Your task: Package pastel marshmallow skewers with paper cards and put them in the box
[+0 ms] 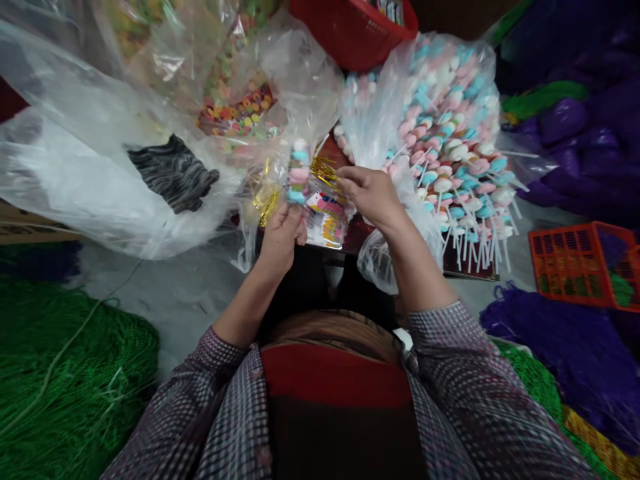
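My left hand (281, 235) is closed round the stick of a marshmallow skewer (299, 172) with pink, white and blue pieces, held upright in a clear wrapper. My right hand (369, 192) pinches a gold twist tie (325, 172) beside the skewer's top. Below the hands lie small colourful printed packets (327, 220). More gold ties (265, 200) lie to the left of the skewer.
A big clear bag of marshmallow skewers (450, 147) lies to the right. Bags of coloured candy (235, 107) and a large clear plastic bag (75, 153) are on the left. A red basket (355, 27) is behind, an orange crate (580, 263) right. Green (60, 373) and purple (565, 347) strand piles surround.
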A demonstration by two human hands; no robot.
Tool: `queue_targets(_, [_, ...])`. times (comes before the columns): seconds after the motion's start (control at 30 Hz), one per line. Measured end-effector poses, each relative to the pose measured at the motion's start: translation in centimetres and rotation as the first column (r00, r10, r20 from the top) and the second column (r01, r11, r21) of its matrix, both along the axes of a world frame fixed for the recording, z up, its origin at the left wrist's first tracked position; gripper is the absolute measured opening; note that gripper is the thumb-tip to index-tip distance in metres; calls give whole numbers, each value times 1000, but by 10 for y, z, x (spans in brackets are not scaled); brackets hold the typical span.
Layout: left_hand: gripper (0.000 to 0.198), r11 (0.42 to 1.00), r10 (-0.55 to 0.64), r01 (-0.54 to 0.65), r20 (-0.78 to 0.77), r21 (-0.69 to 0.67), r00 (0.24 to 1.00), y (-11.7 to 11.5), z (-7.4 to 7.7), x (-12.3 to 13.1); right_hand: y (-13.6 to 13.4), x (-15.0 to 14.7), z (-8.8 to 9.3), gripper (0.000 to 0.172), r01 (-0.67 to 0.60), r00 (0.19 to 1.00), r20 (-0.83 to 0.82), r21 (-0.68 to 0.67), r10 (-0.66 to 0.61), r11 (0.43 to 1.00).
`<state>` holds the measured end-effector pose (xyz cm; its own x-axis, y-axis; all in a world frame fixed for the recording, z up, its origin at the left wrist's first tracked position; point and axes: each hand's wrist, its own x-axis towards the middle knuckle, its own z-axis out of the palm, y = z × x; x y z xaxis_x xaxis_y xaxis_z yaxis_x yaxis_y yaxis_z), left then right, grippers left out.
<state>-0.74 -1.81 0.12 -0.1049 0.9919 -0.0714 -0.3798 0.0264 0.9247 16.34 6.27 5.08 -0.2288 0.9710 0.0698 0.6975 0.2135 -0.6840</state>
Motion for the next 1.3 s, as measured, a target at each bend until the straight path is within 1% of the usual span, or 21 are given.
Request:
queue_targets(0.07, [35,997,45,-37,131,-65,990,2,4,-4,17,-7,-9,22,40,973,228,3,-40,999])
queue_targets(0.1, [33,995,55,-41,166,-88,985,3,6,-5,22,-11,-14,20,58,953,299,0,-55,998])
queue_targets(0.17, [31,991,62,-38,202,-125,977,2,10,-5,27,-18,-25,17,88,936,343,-3,-81,996])
queue_targets(0.27, [30,985,68,-31,220,-169,973,0,13,-4,28,-23,-37,17,106,950,293,15,-105,994])
queue_targets(0.4, [29,982,76,-31,242,-184,967,2,13,-3,34,-17,-40,18,108,954,279,18,-109,994])
queue_targets(0.5, [30,983,76,-28,267,-179,961,2,13,-3,42,-10,-41,17,152,978,147,-37,-145,988])
queue_targets(0.6, [30,985,75,-27,284,-169,956,1,15,-3,46,-4,-43,19,196,981,-2,-76,-196,978])
queue_targets(0.8, [32,981,47,5,264,-194,963,0,17,-3,41,-5,-42,20,204,973,-98,-46,-208,978])
queue_targets(0.87, [33,980,36,17,263,-197,964,0,16,-4,40,-5,-39,16,234,954,-177,-57,-240,971])
queue_targets(0.93, [33,979,27,30,270,-203,963,1,16,-4,37,-3,-34,11,260,904,-325,-102,-279,960])
queue_targets(1.0, [32,976,18,44,282,-211,959,1,18,-3,31,1,-26,11,250,805,-513,-161,-297,955])
queue_targets(1.1, [31,975,21,48,309,-215,951,3,25,4,11,5,-12,24,130,627,-726,-260,-282,957])
queue_targets(1.2, [30,972,10,66,319,-227,948,7,33,15,-19,2,-4,35,-13,491,-828,-317,-270,948])
queue_targets(1.27, [29,963,-36,116,312,-242,950,9,38,23,-40,-4,-3,40,-58,442,-861,-307,-251,950])
queue_targets(1.3, [27,957,-63,144,305,-250,950,10,40,27,-48,-7,-4,41,-65,438,-867,-292,-236,954])
